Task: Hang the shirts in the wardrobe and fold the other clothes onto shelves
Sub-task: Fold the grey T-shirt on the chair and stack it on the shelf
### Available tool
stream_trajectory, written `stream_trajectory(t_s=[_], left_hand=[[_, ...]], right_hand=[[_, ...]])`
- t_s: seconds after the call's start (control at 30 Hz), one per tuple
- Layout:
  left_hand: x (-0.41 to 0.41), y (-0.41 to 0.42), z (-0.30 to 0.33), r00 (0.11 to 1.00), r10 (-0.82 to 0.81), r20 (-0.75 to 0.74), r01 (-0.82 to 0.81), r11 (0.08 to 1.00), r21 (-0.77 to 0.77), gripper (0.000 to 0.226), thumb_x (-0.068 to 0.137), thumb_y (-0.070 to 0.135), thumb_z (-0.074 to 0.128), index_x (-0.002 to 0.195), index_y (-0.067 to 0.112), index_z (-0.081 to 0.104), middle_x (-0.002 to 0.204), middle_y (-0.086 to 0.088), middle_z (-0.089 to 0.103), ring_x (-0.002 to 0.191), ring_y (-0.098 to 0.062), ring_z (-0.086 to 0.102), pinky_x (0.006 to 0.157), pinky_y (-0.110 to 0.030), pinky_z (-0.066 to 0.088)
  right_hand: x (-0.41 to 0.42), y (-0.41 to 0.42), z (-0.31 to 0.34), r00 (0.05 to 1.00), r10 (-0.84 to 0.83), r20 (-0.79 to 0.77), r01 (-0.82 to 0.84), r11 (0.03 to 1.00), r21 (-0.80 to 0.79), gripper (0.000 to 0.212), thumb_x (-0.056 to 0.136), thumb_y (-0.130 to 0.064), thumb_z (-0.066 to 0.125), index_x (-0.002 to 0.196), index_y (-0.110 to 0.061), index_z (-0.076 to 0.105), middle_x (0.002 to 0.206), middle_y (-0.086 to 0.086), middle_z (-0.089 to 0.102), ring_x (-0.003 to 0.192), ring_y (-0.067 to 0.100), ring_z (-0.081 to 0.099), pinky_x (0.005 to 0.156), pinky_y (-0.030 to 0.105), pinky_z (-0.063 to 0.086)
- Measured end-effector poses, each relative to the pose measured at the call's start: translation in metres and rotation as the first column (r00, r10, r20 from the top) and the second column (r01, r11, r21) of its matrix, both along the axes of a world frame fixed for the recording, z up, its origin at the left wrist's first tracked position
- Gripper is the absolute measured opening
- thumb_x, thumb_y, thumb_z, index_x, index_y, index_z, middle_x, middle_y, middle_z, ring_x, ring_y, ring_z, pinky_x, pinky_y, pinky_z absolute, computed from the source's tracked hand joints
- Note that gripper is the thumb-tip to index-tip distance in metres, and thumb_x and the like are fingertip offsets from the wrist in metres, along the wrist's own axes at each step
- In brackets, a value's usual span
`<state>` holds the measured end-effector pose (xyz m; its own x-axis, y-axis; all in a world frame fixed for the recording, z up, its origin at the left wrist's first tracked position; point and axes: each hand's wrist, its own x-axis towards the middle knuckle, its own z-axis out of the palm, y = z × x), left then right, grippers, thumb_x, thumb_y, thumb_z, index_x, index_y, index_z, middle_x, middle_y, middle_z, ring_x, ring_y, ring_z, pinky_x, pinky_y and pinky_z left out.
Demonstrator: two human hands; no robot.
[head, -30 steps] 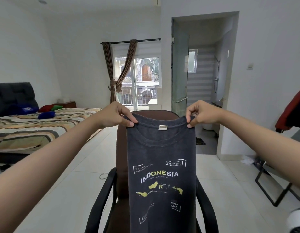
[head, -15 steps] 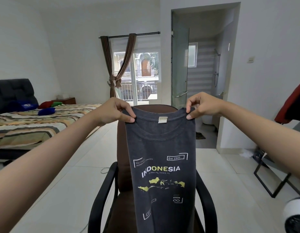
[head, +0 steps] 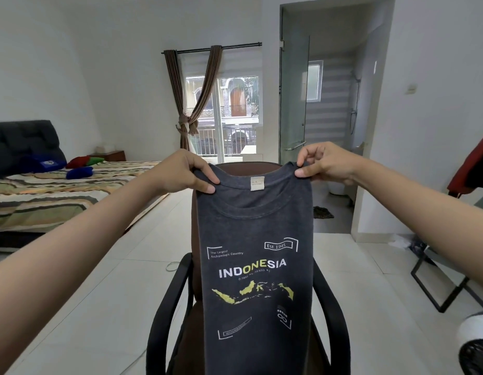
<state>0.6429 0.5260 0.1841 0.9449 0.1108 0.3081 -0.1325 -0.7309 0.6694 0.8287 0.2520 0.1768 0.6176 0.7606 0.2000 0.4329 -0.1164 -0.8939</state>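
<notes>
A white-walled bedroom with a pale tiled floor (head: pixel 105 307) spreads around a brown office chair (head: pixel 329 318) with black armrests, which stands in the middle foreground. In front of the chair's backrest hangs a dark grey T-shirt (head: pixel 255 226), held up by its shoulders and folded narrow, so that it covers most of the backrest and seat; its front shows the word INDONESIA, a yellow map and small white print, and a pale label sits inside the collar. The left hand (head: pixel 180 171) grips the shirt's left shoulder, its fingers (head: pixel 207 180) curled over the cloth with the thumb pressed against the front. The right hand (head: pixel 324 163) pinches the right shoulder between thumb and forefinger, the other fingers bent loosely above. Both bare forearms reach in from the lower corners. Left of the chair stands a bed (head: pixel 45 196) with a wavy striped cover and a dark padded headboard, with blue, red and green cushions near its head. Beyond the chair, a glass balcony door (head: pixel 224 115) is framed by tied brown curtains (head: pixel 188 104). Right of that, past the chair's top, an open doorway with a glass panel leads into a bathroom (head: pixel 332 109). Far right of the chair stand a black metal frame (head: pixel 435 288), a red and dark garment (head: pixel 476 163) hanging at the edge, and a white fan (head: pixel 476 345) in the bottom corner.
</notes>
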Motion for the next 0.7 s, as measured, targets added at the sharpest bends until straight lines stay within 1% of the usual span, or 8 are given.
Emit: stream_trajectory(t_s=[0.07,0.13,0.23,0.33,0.4,0.47,0.6,0.7], left_hand=[[-0.001,-0.003,0.001,1.000,0.017,-0.016,-0.016,0.999,0.052,0.017,0.066,0.001,0.081,0.078,0.014,0.076,0.084,-0.008,0.073,0.084,-0.020,0.066,0.081,-0.030,0.054],[-0.002,-0.005,0.001,0.999,0.024,-0.025,-0.022,0.998,0.067,0.016,0.067,0.003,0.081,0.077,0.014,0.076,0.083,-0.007,0.073,0.084,-0.021,0.066,0.081,-0.031,0.054],[-0.004,-0.008,0.000,1.000,0.018,-0.025,-0.017,0.999,0.052,0.015,0.068,0.002,0.079,0.079,0.012,0.075,0.088,-0.011,0.072,0.088,-0.023,0.066,0.081,-0.030,0.055],[-0.005,-0.010,-0.002,1.000,0.017,-0.024,-0.017,1.000,-0.013,0.014,0.071,-0.001,0.076,0.080,0.010,0.074,0.092,-0.015,0.071,0.089,-0.024,0.065,0.075,-0.025,0.057],[-0.005,-0.010,-0.002,1.000,0.017,-0.023,-0.018,0.999,-0.037,0.014,0.071,-0.003,0.075,0.079,0.009,0.074,0.093,-0.016,0.070,0.087,-0.024,0.065,0.071,-0.023,0.057],[-0.004,-0.010,-0.003,0.999,0.017,-0.027,-0.018,0.999,-0.040,0.015,0.071,-0.002,0.075,0.077,0.011,0.074,0.092,-0.014,0.071,0.087,-0.024,0.065,0.070,-0.022,0.057],[-0.004,-0.010,0.000,0.999,0.017,-0.029,-0.019,0.999,-0.043,0.015,0.071,-0.001,0.075,0.075,0.014,0.075,0.093,-0.014,0.071,0.089,-0.026,0.065,0.075,-0.029,0.058],[-0.003,-0.010,0.001,1.000,0.017,-0.027,-0.018,0.999,-0.039,0.013,0.071,-0.002,0.075,0.078,0.009,0.074,0.094,-0.016,0.070,0.089,-0.026,0.065,0.075,-0.028,0.057]], right_hand=[[-0.001,0.003,0.000,1.000,0.028,0.000,-0.028,1.000,0.011,0.016,0.059,-0.012,0.077,0.064,-0.024,0.068,0.070,0.004,0.055,0.070,0.018,0.056,0.065,0.028,0.050],[-0.002,0.005,0.001,0.998,0.065,0.006,-0.065,0.998,0.027,0.018,0.066,-0.005,0.074,0.070,-0.021,0.067,0.066,-0.001,0.063,0.068,0.015,0.060,0.065,0.028,0.049],[-0.004,0.006,0.005,0.995,0.097,-0.011,-0.096,0.994,0.049,0.022,0.080,0.011,0.062,0.078,-0.010,0.059,0.061,-0.005,0.066,0.060,0.006,0.064,0.055,0.018,0.052],[-0.002,0.006,0.007,0.993,0.115,-0.022,-0.115,0.993,0.025,0.027,0.083,0.015,0.057,0.074,-0.011,0.058,0.056,-0.007,0.064,0.055,0.004,0.062,0.051,0.015,0.051],[0.002,0.005,0.007,0.993,0.114,-0.013,-0.114,0.994,0.001,0.040,0.082,0.017,0.057,0.063,-0.018,0.064,0.053,-0.006,0.060,0.053,0.002,0.061,0.050,0.015,0.052],[0.005,0.005,0.007,0.993,0.114,0.000,-0.114,0.993,-0.020,0.049,0.081,0.019,0.055,0.055,-0.020,0.067,0.054,-0.004,0.059,0.053,0.003,0.060,0.050,0.015,0.052],[0.008,0.003,0.008,0.990,0.125,0.060,-0.121,0.990,-0.076,0.052,0.081,0.023,0.051,0.056,-0.019,0.069,0.056,0.003,0.054,0.050,0.005,0.054,0.045,0.015,0.047],[0.007,0.002,0.009,0.986,0.129,0.101,-0.118,0.986,-0.115,0.047,0.083,0.024,0.048,0.065,-0.016,0.066,0.065,0.005,0.060,0.058,0.007,0.057,0.053,0.016,0.050]])
